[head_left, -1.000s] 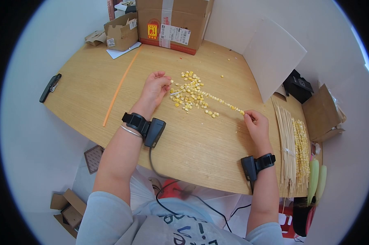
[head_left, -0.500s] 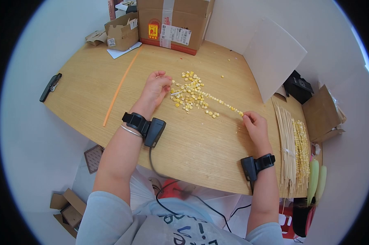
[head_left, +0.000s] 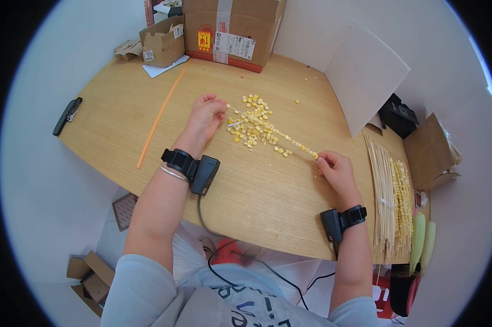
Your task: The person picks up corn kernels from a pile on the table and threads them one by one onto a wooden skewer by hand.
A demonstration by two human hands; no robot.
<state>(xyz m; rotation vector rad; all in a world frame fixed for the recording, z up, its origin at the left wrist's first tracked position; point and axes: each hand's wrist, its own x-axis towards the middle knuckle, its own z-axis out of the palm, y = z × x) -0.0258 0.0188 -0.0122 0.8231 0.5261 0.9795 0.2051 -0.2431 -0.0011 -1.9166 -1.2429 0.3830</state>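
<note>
A thin bamboo skewer (head_left: 296, 143) threaded with corn kernels slants across the middle of the table. My left hand (head_left: 207, 119) is closed in a pinch at its upper-left end, where a kernel shows by the fingertips. At the lower-right end, the thumb and fingers of my right hand (head_left: 338, 171) close on the skewer beside its last visible kernels. Beneath and around the skewer's left half lies a loose pile of yellow corn kernels (head_left: 251, 136). A small white stick-like piece (head_left: 234, 124) lies among them.
On the right lie bare skewers (head_left: 382, 196), kernel-threaded skewers (head_left: 402, 201) and corn cobs (head_left: 417, 240). A large cardboard box (head_left: 235, 32) stands at the back. An orange strip (head_left: 161, 114) and a black stapler (head_left: 68, 116) lie left. Cables (head_left: 202, 215) hang from my wrist devices.
My right hand has shifted slightly left and down with its end of the skewer. My left hand has barely moved, a touch to the left.
</note>
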